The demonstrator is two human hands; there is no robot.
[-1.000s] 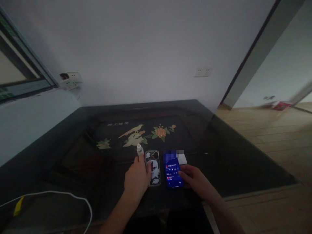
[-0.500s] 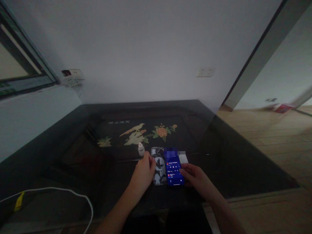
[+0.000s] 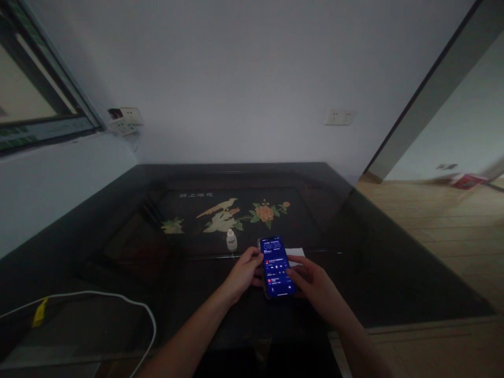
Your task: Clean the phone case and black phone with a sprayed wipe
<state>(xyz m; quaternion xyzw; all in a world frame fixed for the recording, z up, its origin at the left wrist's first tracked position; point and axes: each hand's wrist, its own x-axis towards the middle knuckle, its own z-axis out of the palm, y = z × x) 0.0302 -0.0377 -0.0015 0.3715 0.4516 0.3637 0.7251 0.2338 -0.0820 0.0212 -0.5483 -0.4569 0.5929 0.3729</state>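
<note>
Phone point(image 3: 276, 266) shifted left vs 0.5 s ago and now sits on the spot where the patterned case lay. Case no longer shows as a separate item; whether it's under or round the phone, can't tell, too dim. Both hands closed in with it.

L hand point(image 3: 244, 270): fingers curled on the phone's left edge, thumb near the top-left corner, gripping it. R hand point(image 3: 313, 281): fingers half bent, tips on the phone's right edge by the lower screen. Pinching or just resting on it, can't tell.

Phone lies flat-ish on the table point(image 3: 394, 273), near the front edge, screen up and lit blue, long side running away from the person. Lifted off the glass or not: unclear.

Around it:
- small white bottle point(image 3: 232, 240), upright, just beyond the L hand, apart from phone
- white card point(image 3: 296, 253) flat on table, touching or just behind phone's top-right corner, partly covered by R hand's fingers
- bird/flower inlay point(image 3: 228, 216) further back under the glass
- white cable point(image 3: 118, 300) w/ yellow tag point(image 3: 39, 312) looped at the near-left corner, well apart from hands

Wall sockets point(image 3: 340, 116) behind the table.
</note>
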